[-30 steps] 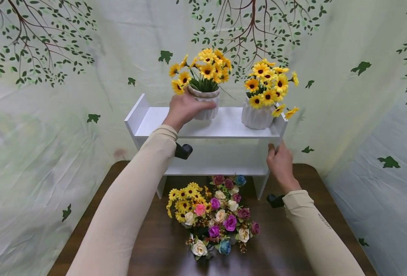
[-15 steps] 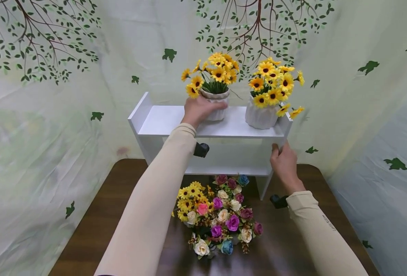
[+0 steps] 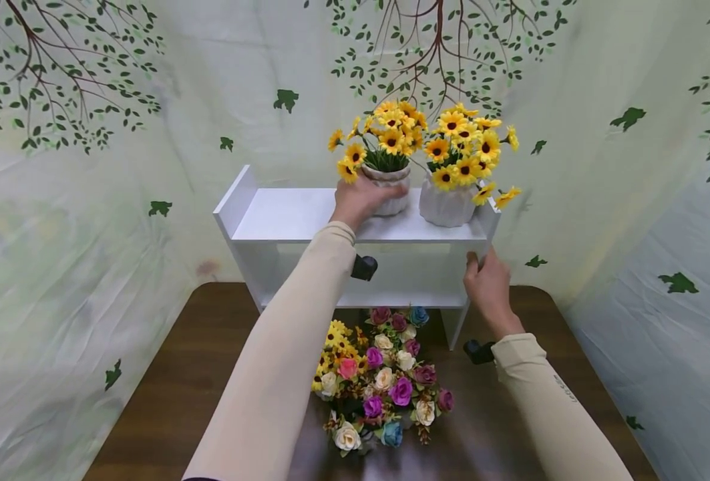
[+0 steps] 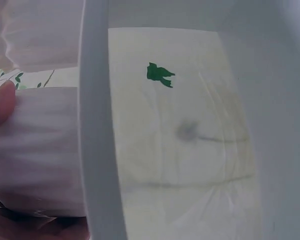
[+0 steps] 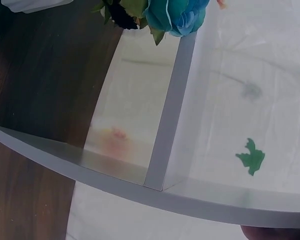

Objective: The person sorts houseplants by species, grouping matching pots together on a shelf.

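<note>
The dark brown desk carries a white shelf unit, whose top board runs crosswise in front of the person. Below it, on the desk, mixed artificial flowers stand bunched together, partly covered by the left forearm. On the top board, close to the right end panel, stands the right-hand sunflower pot, upright. Just to its left is the held sunflower pot, also close to upright, opening upward, over the same board; whether its base touches the board I cannot tell, since the board's edge hides it in the left wrist view. The left hand is closed round this pot from its left and front, thumb across the front, opened only as wide as the pot's body. The right hand grips the edge of the right end panel, lower down. What matters most, I judge, is the narrow sideways gap between the two pots: the neighbour lies to the right of the left hand, along the board's length, and the left thumb is nearer to it than the right hand
</note>
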`<state>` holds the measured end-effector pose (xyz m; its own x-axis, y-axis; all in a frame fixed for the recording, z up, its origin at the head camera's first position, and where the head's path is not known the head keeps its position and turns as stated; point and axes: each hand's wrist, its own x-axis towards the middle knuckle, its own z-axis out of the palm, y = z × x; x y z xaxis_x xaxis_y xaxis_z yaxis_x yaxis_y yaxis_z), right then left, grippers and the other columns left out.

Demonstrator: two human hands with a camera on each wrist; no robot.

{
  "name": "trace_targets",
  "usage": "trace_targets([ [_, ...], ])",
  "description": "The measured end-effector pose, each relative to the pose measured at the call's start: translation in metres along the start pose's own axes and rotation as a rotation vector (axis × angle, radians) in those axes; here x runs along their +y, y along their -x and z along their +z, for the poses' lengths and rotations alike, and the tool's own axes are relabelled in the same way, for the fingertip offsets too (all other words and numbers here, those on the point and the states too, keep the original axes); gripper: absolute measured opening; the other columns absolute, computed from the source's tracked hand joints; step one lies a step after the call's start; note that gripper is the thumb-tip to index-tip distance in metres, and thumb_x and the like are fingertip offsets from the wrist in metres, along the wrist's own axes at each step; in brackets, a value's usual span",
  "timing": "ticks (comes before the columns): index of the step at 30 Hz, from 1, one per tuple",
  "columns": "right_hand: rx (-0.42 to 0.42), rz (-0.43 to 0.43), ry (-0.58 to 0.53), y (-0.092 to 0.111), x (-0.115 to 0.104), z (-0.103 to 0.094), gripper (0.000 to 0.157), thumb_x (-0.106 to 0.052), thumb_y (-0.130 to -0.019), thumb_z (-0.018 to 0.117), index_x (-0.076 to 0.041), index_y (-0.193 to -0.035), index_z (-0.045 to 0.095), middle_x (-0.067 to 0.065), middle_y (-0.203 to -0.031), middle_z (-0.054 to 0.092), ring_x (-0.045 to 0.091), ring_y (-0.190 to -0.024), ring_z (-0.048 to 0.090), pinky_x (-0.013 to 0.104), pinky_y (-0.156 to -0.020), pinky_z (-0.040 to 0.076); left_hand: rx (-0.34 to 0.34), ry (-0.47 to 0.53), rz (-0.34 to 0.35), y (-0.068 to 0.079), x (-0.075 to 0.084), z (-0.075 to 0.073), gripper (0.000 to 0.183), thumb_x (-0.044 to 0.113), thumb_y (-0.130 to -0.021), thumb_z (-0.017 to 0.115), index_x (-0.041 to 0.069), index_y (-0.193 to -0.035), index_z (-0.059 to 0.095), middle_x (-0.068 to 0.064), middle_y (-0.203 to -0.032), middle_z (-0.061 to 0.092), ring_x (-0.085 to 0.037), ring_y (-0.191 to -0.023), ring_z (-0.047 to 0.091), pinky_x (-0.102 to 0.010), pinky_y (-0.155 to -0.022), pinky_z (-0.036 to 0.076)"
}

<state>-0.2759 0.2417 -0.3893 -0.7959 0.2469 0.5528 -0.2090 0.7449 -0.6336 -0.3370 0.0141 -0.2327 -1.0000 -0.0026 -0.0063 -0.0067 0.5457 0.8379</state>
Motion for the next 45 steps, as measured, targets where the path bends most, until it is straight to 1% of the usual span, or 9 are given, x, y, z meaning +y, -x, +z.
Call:
trace_targets([
  [7, 0.003, 0.004, 0.002, 0.002, -0.002, 0.001, 0.018, -0.012, -0.098, 0.05, 0.006, -0.098, 0.055, 0.026, -0.07, 0.057, 0.039, -0.062, 0.05, 0.051, -0.061, 0.041, 0.006, -0.005, -0.022, -0.002, 0.0, 0.009, 0.102, 0.053, -0.076, 0.08, 0.01, -0.154, 0.031, -0.014, -0.161, 0.03, -0.028, -0.147, 0.033, -0.037, -0.122, 0.032],
  [11, -0.018, 0.014, 0.007, 0.002, -0.003, 0.001, 0.019, -0.012, -0.099, 0.049, 0.006, -0.1, 0.056, 0.024, -0.071, 0.057, 0.036, -0.061, 0.05, 0.045, -0.058, 0.04, -0.006, 0.0, -0.043, -0.005, 0.001, 0.013, 0.1, 0.053, -0.077, 0.079, 0.01, -0.154, 0.032, -0.015, -0.162, 0.027, -0.029, -0.148, 0.031, -0.038, -0.123, 0.029],
  [16, -0.029, 0.028, 0.011, 0.001, -0.002, 0.0, 0.021, -0.013, -0.1, 0.048, 0.005, -0.106, 0.056, 0.022, -0.075, 0.059, 0.033, -0.063, 0.05, 0.038, -0.058, 0.037, -0.022, 0.046, -0.021, -0.008, 0.004, 0.019, 0.096, 0.051, -0.078, 0.079, 0.011, -0.154, 0.034, -0.013, -0.161, 0.031, -0.026, -0.147, 0.033, -0.035, -0.122, 0.03],
  [26, -0.017, 0.038, 0.0, 0.001, 0.0, 0.001, 0.019, -0.012, -0.099, 0.049, 0.006, -0.103, 0.057, 0.026, -0.076, 0.061, 0.038, -0.067, 0.052, 0.049, -0.062, 0.043, -0.033, 0.084, -0.031, -0.008, 0.004, 0.024, 0.099, 0.054, -0.077, 0.08, 0.004, -0.151, 0.036, -0.012, -0.157, 0.041, -0.024, -0.138, 0.047, -0.033, -0.115, 0.04],
  [31, -0.017, 0.047, 0.003, 0.0, 0.0, 0.001, 0.02, -0.013, -0.099, 0.049, 0.006, -0.101, 0.056, 0.029, -0.077, 0.062, 0.043, -0.069, 0.055, 0.056, -0.066, 0.046, -0.025, 0.1, 0.022, -0.009, 0.003, 0.025, 0.095, 0.049, -0.078, 0.08, 0.006, -0.152, 0.037, -0.01, -0.155, 0.045, -0.023, -0.138, 0.048, -0.032, -0.115, 0.04],
  [34, 0.0, 0.029, -0.001, 0.0, -0.001, 0.001, 0.021, -0.014, -0.099, 0.048, 0.006, -0.099, 0.054, 0.027, -0.072, 0.059, 0.042, -0.066, 0.053, 0.055, -0.063, 0.044, -0.044, 0.089, 0.051, -0.009, 0.003, 0.023, 0.093, 0.049, -0.08, 0.079, 0.006, -0.151, 0.038, -0.01, -0.154, 0.047, -0.023, -0.137, 0.049, -0.033, -0.115, 0.041],
  [37, 0.012, 0.006, -0.006, 0.001, -0.002, 0.001, 0.021, -0.014, -0.098, 0.045, 0.006, -0.098, 0.054, 0.023, -0.067, 0.055, 0.038, -0.062, 0.05, 0.051, -0.06, 0.041, -0.07, 0.018, 0.087, -0.005, -0.001, 0.016, 0.087, 0.048, -0.081, 0.077, 0.003, -0.147, 0.043, -0.013, -0.15, 0.05, -0.024, -0.133, 0.052, -0.035, -0.113, 0.043],
  [41, -0.008, 0.009, -0.006, 0.002, -0.003, 0.001, 0.022, -0.013, -0.099, 0.045, 0.007, -0.102, 0.055, 0.025, -0.069, 0.057, 0.041, -0.064, 0.052, 0.053, -0.063, 0.042, -0.066, -0.168, 0.165, 0.012, -0.012, -0.001, 0.076, 0.042, -0.087, 0.071, -0.003, -0.142, 0.044, -0.019, -0.151, 0.045, -0.03, -0.134, 0.048, -0.041, -0.113, 0.042],
  [45, -0.032, 0.021, -0.004, 0.002, -0.002, -0.001, 0.023, -0.013, -0.1, 0.046, 0.008, -0.106, 0.056, 0.029, -0.075, 0.061, 0.041, -0.066, 0.053, 0.054, -0.064, 0.043, -0.006, -0.253, 0.308, 0.042, -0.033, -0.021, 0.065, 0.034, -0.092, 0.065, -0.001, -0.143, 0.045, -0.018, -0.15, 0.045, -0.033, -0.14, 0.042, -0.045, -0.117, 0.037],
])
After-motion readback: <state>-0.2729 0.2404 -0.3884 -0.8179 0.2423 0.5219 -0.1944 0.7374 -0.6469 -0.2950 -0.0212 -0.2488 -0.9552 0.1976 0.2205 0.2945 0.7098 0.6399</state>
